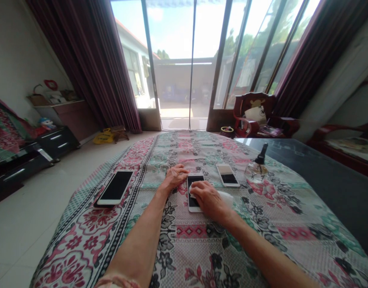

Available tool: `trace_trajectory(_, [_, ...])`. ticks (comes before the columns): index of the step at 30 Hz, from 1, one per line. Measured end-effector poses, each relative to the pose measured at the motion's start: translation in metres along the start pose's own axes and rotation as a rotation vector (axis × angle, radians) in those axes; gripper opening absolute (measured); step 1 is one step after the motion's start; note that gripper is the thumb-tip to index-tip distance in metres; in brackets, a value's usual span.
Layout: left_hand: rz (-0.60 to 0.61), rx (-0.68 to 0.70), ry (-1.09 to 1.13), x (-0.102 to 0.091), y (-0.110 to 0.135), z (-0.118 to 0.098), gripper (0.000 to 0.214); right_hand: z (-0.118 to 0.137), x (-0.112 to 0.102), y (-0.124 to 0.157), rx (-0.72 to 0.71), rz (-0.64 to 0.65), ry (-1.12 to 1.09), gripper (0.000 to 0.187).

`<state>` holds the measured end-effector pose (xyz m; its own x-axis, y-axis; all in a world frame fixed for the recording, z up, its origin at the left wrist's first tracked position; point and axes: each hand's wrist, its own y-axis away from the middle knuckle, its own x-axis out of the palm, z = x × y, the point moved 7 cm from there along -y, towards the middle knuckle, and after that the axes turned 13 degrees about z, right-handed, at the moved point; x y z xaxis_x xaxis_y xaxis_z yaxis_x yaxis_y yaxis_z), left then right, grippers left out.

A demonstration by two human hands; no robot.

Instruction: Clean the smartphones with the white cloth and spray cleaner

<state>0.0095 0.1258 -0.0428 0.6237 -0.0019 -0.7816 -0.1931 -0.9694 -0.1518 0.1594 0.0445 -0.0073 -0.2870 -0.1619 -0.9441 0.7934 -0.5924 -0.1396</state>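
A white smartphone point(196, 208) with a dark screen lies face up on the patterned tablecloth point(199, 248), between my hands. The fingers of my left hand point(175, 176) are bent against its upper left edge, holding it there. My right hand point(206, 197) is closed on a white wipe point(227, 197) and presses it onto the screen, covering much of the phone. Part of the wipe sticks out past the right side of the hand. To the right of the phone lies a smaller white phone point(228, 175), its screen partly reflecting light.
A larger white tablet point(116, 187) lies at left on a dark case or second device. At right stands a clear spray bottle point(256, 168) with a black nozzle. A dark table point(316, 176) adjoins on the right. Beyond are a wooden chair point(253, 114) and glass doors.
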Motion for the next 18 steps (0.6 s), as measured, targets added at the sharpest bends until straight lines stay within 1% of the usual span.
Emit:
trace_trajectory(5, [-0.007, -0.014, -0.001, 0.002, -0.002, 0.003, 0.016, -0.027, -0.002, -0.033, 0.143, 0.011, 0.056, 0.023])
trace_trajectory(7, [-0.004, -0.019, -0.002, 0.003, -0.002, 0.005, 0.016, -0.032, -0.003, -0.041, 0.16, 0.004, 0.056, 0.023])
trace_trajectory(9, [-0.002, -0.02, -0.001, 0.003, -0.002, 0.006, 0.016, -0.031, -0.003, -0.043, 0.134, 0.006, 0.051, 0.023])
trace_trajectory(12, [-0.004, -0.017, 0.003, 0.003, -0.002, 0.004, 0.016, -0.02, -0.003, -0.029, 0.054, 0.015, 0.019, 0.022])
trace_trajectory(15, [-0.006, -0.015, 0.008, 0.001, -0.001, 0.002, 0.016, -0.004, -0.003, -0.002, -0.025, 0.025, -0.042, 0.021])
trace_trajectory(18, [-0.006, -0.014, 0.012, -0.001, 0.0, -0.001, 0.016, 0.01, -0.002, 0.024, -0.082, 0.063, -0.082, 0.023])
